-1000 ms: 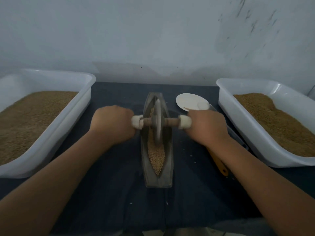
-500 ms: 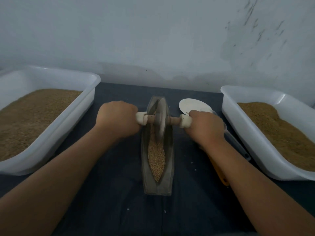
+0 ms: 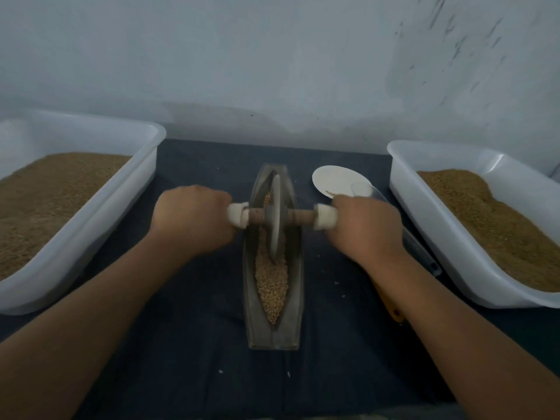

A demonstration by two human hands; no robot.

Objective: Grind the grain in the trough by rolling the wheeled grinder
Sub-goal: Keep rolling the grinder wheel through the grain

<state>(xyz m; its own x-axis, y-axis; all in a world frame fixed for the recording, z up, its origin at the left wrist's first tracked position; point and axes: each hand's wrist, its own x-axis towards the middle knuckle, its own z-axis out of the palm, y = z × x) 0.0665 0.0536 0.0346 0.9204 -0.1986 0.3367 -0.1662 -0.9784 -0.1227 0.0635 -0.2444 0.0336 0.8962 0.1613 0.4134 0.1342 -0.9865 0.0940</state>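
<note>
Trough [image 3: 251, 313] lies lengthwise at the centre of a dark cloth [image 3: 188, 344], far end toward the wall [image 3: 272, 56]. Grain [image 3: 271, 286] fills the channel from the near tip up to the wheel, and a thin line of it shows past the wheel.

Grinder [image 3: 275, 219] stands upright in the far half of the trough. Its disc edge is down in the grain and its wooden axle [image 3: 298, 218] runs crosswise above the trough walls.

Left hand [image 3: 191, 219]: fist closed round the left handle, back of hand up, slightly blurred. A white cap [image 3: 238, 215] shows at the inner edge of the fist.

Right hand [image 3: 363, 228]: same wrapped grip on the right handle, with a white cap [image 3: 325, 217] showing. The fingers of both hands curl under and out of sight.

Left tub [image 3: 91, 234], white, holds a brown granular fill. Right tub [image 3: 424, 231], also white, holds the same, heaped and sloping. Both stand well apart from the trough.

White dish [image 3: 336, 180] sits just beyond the right hand with a few grains on it. Under the right wrist is a clear piece [image 3: 418, 247], partly hidden. A yellow tip [image 3: 397, 315] shows beside the forearm. Pale flecks are scattered on the cloth.
</note>
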